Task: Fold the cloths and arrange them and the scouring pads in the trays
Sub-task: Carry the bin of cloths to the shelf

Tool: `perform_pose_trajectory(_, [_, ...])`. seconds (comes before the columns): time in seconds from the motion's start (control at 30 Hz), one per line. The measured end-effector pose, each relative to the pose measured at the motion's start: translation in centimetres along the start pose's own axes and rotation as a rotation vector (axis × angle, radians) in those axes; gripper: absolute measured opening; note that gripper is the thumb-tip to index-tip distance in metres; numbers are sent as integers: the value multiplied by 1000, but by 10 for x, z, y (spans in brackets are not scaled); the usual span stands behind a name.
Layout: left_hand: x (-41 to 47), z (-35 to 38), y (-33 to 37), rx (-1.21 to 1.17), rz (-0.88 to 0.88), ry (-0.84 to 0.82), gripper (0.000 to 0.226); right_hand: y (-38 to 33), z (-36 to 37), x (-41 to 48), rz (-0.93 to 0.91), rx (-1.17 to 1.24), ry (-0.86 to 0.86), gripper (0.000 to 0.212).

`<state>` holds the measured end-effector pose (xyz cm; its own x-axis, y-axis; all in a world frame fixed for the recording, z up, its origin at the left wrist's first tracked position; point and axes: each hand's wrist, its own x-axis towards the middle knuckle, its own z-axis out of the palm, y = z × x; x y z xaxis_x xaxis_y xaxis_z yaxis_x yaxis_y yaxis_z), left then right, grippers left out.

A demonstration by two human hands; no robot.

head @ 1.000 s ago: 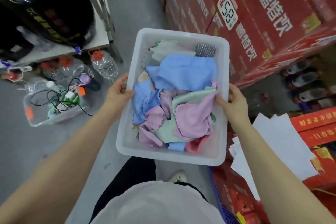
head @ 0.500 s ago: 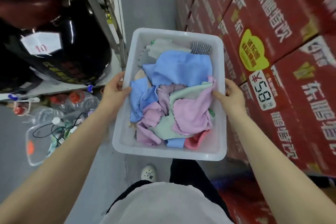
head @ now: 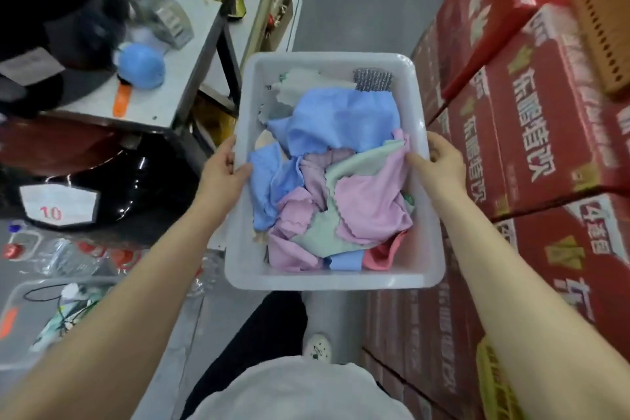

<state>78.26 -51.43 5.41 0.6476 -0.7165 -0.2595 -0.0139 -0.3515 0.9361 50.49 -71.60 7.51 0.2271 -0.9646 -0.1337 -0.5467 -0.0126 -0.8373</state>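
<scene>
I carry a white plastic tray [head: 327, 278] in front of me, above the floor. My left hand [head: 223, 169] grips its left rim and my right hand [head: 438, 160] grips its right rim, thumbs inside. The tray holds a crumpled heap of cloths: a blue cloth [head: 337, 119] at the back, a pink cloth [head: 371, 208] at the front right, a pale green cloth [head: 320, 235], a coral one [head: 381, 254]. A silver scouring pad [head: 373, 80] lies in the far right corner, partly under the blue cloth.
Stacked red cartons [head: 531, 133] wall the right side. On the left stands a grey table [head: 184, 44] with a blue ball-shaped object [head: 141, 66] on it, and a black appliance [head: 102, 187] labelled 10 below. Bottles and a clear bin [head: 44, 314] sit on the floor. A narrow grey aisle [head: 361, 3] runs ahead.
I have walked forward along the aisle with the tray; the table top and more cartons have come into view. Both hands keep the same grip on the rims.
</scene>
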Motion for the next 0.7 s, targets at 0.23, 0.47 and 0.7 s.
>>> perform_pose_trajectory(0.23, [189,43,67,-140,-32,29,54,-71,24,196,-39,-70,21,15])
perform_pose_trajectory(0.47, [357,53,167,-166,43,86,51,-159,50,387,-84,-60,57,37])
perform_pose_trajectory(0.7, [537,60,267,-231,208,205,43,-267,87,612,-190,30,-18,46])
